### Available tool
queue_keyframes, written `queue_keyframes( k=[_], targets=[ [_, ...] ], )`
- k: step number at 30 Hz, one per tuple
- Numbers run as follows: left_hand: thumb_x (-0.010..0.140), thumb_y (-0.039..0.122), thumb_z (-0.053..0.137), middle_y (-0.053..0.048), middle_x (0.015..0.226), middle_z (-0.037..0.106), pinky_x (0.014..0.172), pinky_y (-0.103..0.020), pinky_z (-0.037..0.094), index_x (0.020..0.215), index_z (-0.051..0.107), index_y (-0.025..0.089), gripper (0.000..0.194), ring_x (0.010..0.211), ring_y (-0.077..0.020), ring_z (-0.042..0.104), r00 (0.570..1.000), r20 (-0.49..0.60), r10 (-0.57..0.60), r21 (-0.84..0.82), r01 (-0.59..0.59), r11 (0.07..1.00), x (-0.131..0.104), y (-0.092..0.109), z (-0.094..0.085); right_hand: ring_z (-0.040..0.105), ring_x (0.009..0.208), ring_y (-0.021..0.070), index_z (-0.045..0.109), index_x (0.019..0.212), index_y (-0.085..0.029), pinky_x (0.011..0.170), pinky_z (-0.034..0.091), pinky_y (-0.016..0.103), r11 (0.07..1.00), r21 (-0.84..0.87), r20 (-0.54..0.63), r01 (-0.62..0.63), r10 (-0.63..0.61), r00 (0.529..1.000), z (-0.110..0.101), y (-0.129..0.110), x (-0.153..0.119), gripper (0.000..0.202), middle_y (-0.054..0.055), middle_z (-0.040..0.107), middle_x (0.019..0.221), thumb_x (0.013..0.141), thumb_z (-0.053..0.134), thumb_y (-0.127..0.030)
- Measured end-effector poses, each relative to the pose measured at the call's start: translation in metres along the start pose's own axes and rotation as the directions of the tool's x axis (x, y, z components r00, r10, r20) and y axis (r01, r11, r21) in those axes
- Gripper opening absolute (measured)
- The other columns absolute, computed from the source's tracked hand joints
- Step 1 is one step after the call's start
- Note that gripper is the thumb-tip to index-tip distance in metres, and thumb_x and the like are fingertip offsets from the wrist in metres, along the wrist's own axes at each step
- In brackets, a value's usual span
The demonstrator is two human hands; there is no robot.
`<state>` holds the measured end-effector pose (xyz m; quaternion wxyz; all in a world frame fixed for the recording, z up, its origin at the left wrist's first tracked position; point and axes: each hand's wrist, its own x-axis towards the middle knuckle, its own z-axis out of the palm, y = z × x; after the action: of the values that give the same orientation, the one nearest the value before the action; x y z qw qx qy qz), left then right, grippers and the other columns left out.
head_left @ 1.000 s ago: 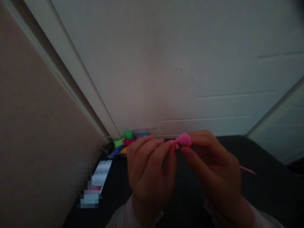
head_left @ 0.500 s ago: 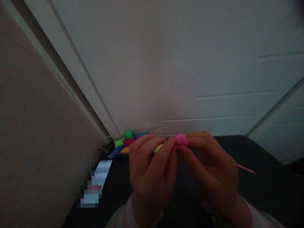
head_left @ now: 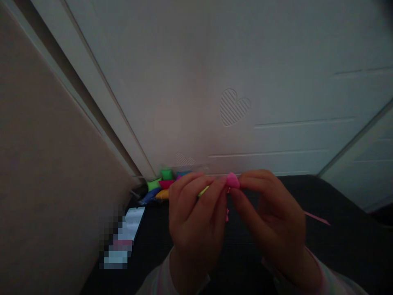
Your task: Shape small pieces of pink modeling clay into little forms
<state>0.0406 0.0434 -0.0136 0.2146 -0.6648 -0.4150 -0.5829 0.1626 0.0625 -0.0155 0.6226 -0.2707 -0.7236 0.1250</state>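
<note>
A small lump of pink modelling clay [head_left: 233, 180] is held up between my two hands, above the dark tabletop. The fingertips of my left hand [head_left: 196, 213] pinch it from the left side. From the right, my right hand [head_left: 273, 221] grips it between thumb and index finger. Below, partly behind my left hand, lies a small pink piece [head_left: 227, 215] whose kind I cannot make out. Something yellow [head_left: 203, 191] shows in part between the left fingers.
Several coloured clay packets [head_left: 162, 184] lie at the table's back left corner. A phone [head_left: 135, 219] with a lit screen rests at the left. A thin pink strip [head_left: 317, 218] lies right of my right hand. A white panel with heart reliefs [head_left: 235, 107] rises behind the dark table [head_left: 334, 250].
My right hand and the pink clay have shifted slightly left. The small pink piece below has come into view beside my left hand.
</note>
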Motion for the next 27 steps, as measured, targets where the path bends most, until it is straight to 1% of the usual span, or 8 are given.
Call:
queue_keyframes(
  k=[5, 10, 18, 23, 27],
  targets=[
    [0.073, 0.007, 0.067, -0.003, 0.086, 0.064, 0.080, -0.032, 0.051, 0.090, 0.065, 0.016, 0.019, 0.086, -0.0163, 0.060, 1.000, -0.001, -0.018, -0.030, 0.018, 0.999, 0.0001, -0.0005, 0.0006, 0.056, 0.081, 0.0134, 0.060, 0.096, -0.023, 0.070, 0.045, 0.029, 1.000, 0.005, 0.013, -0.001, 0.001, 1.000, -0.0006, 0.0005, 0.0008, 0.022, 0.000, 0.061, 0.087, 0.079, 0.058, -0.008],
    [0.071, 0.005, 0.068, -0.002, 0.085, 0.064, 0.079, -0.032, 0.051, 0.089, 0.065, 0.017, 0.021, 0.086, -0.0163, 0.059, 0.999, -0.023, -0.031, -0.036, 0.030, 0.999, -0.0004, 0.0007, 0.0011, 0.056, 0.082, 0.0130, 0.060, 0.097, -0.023, 0.072, 0.045, 0.028, 1.000, 0.030, 0.015, -0.008, 0.007, 1.000, -0.0013, -0.0007, -0.0011, 0.024, 0.000, 0.060, 0.088, 0.079, 0.059, -0.008],
    [0.069, 0.003, 0.069, -0.002, 0.084, 0.064, 0.079, -0.032, 0.051, 0.087, 0.066, 0.017, 0.022, 0.087, -0.0170, 0.060, 0.998, -0.050, -0.028, -0.038, 0.026, 0.999, -0.0020, 0.0001, 0.0004, 0.055, 0.081, 0.0134, 0.060, 0.097, -0.023, 0.070, 0.044, 0.029, 0.998, 0.063, 0.014, -0.019, 0.018, 1.000, -0.0016, -0.0013, -0.0012, 0.023, 0.000, 0.061, 0.087, 0.079, 0.058, -0.007],
    [0.070, 0.005, 0.069, -0.004, 0.084, 0.065, 0.079, -0.035, 0.051, 0.086, 0.063, 0.014, 0.019, 0.085, -0.0178, 0.061, 0.997, -0.058, -0.046, -0.058, 0.043, 0.997, -0.0019, -0.0001, 0.0025, 0.055, 0.081, 0.0131, 0.060, 0.097, -0.022, 0.069, 0.044, 0.028, 0.997, 0.078, 0.011, -0.017, 0.017, 1.000, -0.0001, -0.0015, -0.0010, 0.024, 0.000, 0.060, 0.087, 0.079, 0.058, -0.006],
    [0.071, 0.007, 0.068, -0.004, 0.085, 0.065, 0.079, -0.034, 0.051, 0.088, 0.063, 0.014, 0.019, 0.084, -0.0171, 0.060, 0.998, -0.049, -0.034, -0.026, 0.032, 0.999, -0.0014, -0.0001, 0.0027, 0.055, 0.081, 0.0139, 0.060, 0.097, -0.023, 0.069, 0.044, 0.029, 0.995, 0.094, 0.006, -0.035, 0.035, 0.999, -0.0002, -0.0012, -0.0023, 0.024, 0.000, 0.061, 0.087, 0.079, 0.058, -0.006]
  ],
)
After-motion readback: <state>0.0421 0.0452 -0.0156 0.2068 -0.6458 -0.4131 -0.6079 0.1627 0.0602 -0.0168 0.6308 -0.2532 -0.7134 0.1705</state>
